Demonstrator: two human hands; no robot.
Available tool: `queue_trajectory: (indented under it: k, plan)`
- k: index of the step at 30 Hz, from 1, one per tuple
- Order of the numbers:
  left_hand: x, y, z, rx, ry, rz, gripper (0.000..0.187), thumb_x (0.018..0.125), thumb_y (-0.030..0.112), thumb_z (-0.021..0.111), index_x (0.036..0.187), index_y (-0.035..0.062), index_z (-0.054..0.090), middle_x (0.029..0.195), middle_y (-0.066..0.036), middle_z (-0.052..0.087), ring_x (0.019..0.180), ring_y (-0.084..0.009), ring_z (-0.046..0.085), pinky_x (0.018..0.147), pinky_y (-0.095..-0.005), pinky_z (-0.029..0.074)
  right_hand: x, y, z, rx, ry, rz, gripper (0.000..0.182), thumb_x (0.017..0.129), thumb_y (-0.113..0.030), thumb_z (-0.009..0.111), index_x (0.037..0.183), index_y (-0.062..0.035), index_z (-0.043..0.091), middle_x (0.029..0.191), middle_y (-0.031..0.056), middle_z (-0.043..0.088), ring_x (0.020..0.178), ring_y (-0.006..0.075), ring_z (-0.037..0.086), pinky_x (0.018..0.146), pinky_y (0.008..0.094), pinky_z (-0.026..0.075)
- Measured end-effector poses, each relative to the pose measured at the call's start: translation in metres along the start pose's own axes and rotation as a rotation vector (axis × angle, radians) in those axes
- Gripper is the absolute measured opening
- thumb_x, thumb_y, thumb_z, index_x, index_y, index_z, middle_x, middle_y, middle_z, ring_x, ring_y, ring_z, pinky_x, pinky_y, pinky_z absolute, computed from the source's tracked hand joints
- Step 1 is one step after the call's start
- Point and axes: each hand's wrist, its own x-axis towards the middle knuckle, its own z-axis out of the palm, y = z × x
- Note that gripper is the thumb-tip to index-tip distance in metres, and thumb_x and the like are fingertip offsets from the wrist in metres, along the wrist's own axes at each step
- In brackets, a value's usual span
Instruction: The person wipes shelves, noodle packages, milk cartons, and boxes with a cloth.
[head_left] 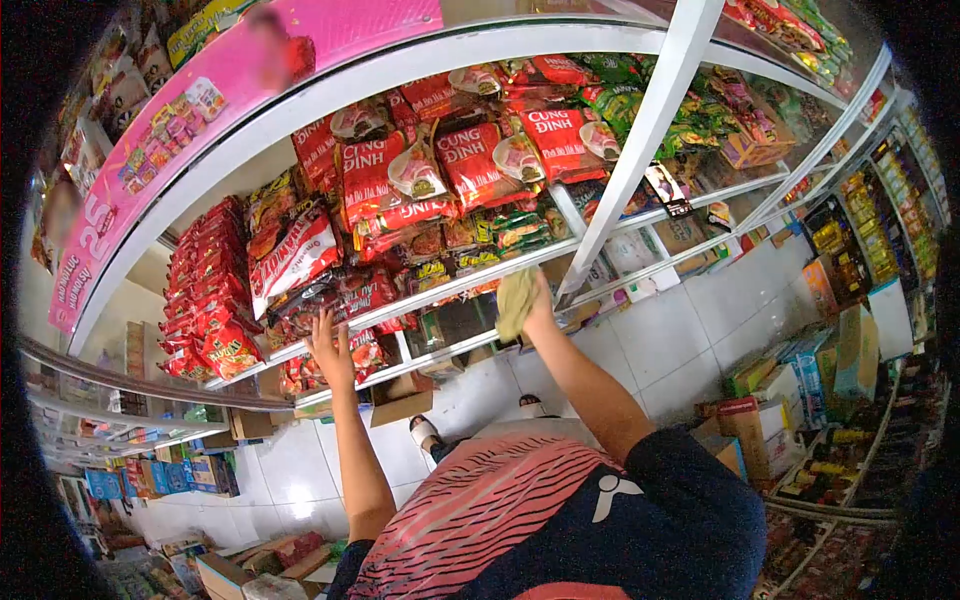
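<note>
My right hand [538, 302] is closed round a crumpled olive-green cloth [515, 303], held at the white front edge of a shelf [460, 292], just left of a slanted white post [640, 140]. My left hand [330, 350] has its fingers spread at the same shelf edge further left, holding nothing. Beyond the edge, red "Cung Đình" noodle packs [380, 180] stand in rows. A red and white pack [293, 255] leans to their left, beside a tall stack of small red packs [207, 285].
Green packs [690, 125] lie beyond the post. A pink banner [180, 130] runs along the upper left. Below are a white tiled floor [290, 475], an open carton [400, 398] by my feet, boxes [755, 435] at the right and stocked shelves [860, 235] at the far right.
</note>
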Motion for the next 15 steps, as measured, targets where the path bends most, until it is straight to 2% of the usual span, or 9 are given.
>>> queue_trajectory:
  k: [2, 4, 6, 8, 10, 12, 14, 15]
  plan:
    - [0.0, -0.001, 0.001, -0.014, 0.009, -0.004, 0.036, 0.086, 0.027, 0.047, 0.117, 0.0093, 0.049, 0.128, -0.008, 0.042, 0.123, -0.0244, 0.031, 0.103, -0.0468, 0.006, 0.0, -0.009, 0.037, 0.114, -0.077, -0.005, 0.057, 0.077, -0.061, 0.037, 0.097, -0.0103, 0.054, 0.083, 0.008, 0.056, 0.076, 0.0236, 0.055, 0.069, 0.042, 0.047]
    - [0.0, 0.001, 0.0, -0.024, 0.004, -0.024, 0.036, 0.086, 0.027, 0.047, 0.117, 0.009, 0.049, 0.128, -0.008, 0.042, 0.123, -0.0244, 0.031, 0.104, -0.0463, 0.006, -0.021, 0.022, 0.079, 0.191, 0.13, -0.038, 0.063, 0.076, -0.065, 0.034, 0.102, -0.0105, 0.053, 0.089, 0.0083, 0.056, 0.085, 0.0246, 0.053, 0.076, 0.0432, 0.045]
    - [0.001, 0.005, 0.0, -0.031, 0.003, -0.023, 0.035, 0.086, 0.026, 0.047, 0.117, 0.009, 0.049, 0.128, -0.008, 0.042, 0.124, -0.0244, 0.03, 0.104, -0.0461, 0.006, -0.018, 0.068, 0.08, 0.353, 0.066, 0.161, 0.065, 0.074, -0.066, 0.035, 0.105, -0.0116, 0.053, 0.094, 0.0096, 0.055, 0.089, 0.0276, 0.051, 0.079, 0.0472, 0.043]
    - [-0.002, 0.004, -0.003, -0.022, -0.011, -0.029, 0.035, 0.086, 0.026, 0.047, 0.117, 0.009, 0.049, 0.128, -0.008, 0.041, 0.124, -0.0244, 0.03, 0.104, -0.0459, 0.006, -0.006, 0.112, 0.075, 0.39, 0.046, 0.221, 0.065, 0.074, -0.066, 0.035, 0.104, -0.0115, 0.053, 0.095, 0.0098, 0.054, 0.088, 0.0285, 0.051, 0.078, 0.0498, 0.042]
    - [0.001, -0.002, -0.002, -0.038, -0.035, -0.008, 0.036, 0.086, 0.026, 0.047, 0.117, 0.0096, 0.049, 0.129, -0.007, 0.04, 0.125, -0.0243, 0.029, 0.104, -0.0456, 0.006, -0.004, 0.109, 0.072, 0.312, 0.093, 0.221, 0.068, 0.074, -0.068, 0.031, 0.103, -0.0102, 0.053, 0.099, 0.0108, 0.055, 0.09, 0.0289, 0.051, 0.079, 0.0498, 0.042]
    - [0.001, -0.004, -0.004, -0.002, -0.061, -0.003, 0.036, 0.086, 0.027, 0.046, 0.118, 0.0103, 0.048, 0.13, -0.006, 0.04, 0.125, -0.0241, 0.028, 0.104, -0.0455, 0.007, 0.02, 0.088, 0.039, 0.344, -0.532, 0.318, 0.072, 0.075, -0.069, 0.024, 0.102, -0.0093, 0.053, 0.1, 0.0126, 0.054, 0.094, 0.0299, 0.05, 0.083, 0.0503, 0.04]
    - [0.002, -0.003, -0.006, 0.003, -0.075, -0.005, 0.036, 0.087, 0.026, 0.045, 0.119, 0.0104, 0.047, 0.13, -0.006, 0.04, 0.125, -0.0242, 0.028, 0.104, -0.0453, 0.007, 0.059, 0.038, -0.009, 0.314, -0.733, 0.178, 0.078, 0.074, -0.072, 0.016, 0.102, -0.0088, 0.053, 0.1, 0.0147, 0.053, 0.096, 0.0333, 0.048, 0.084, 0.0514, 0.038]
    - [0.001, -0.006, -0.005, 0.005, -0.077, -0.012, 0.036, 0.087, 0.026, 0.045, 0.119, 0.0104, 0.047, 0.13, -0.006, 0.04, 0.125, -0.0242, 0.028, 0.104, -0.0453, 0.007, 0.038, 0.001, 0.012, 0.2, -0.3, 0.052, 0.076, 0.074, -0.071, 0.016, 0.099, -0.0098, 0.054, 0.092, 0.0135, 0.054, 0.089, 0.0326, 0.05, 0.078, 0.0496, 0.041]
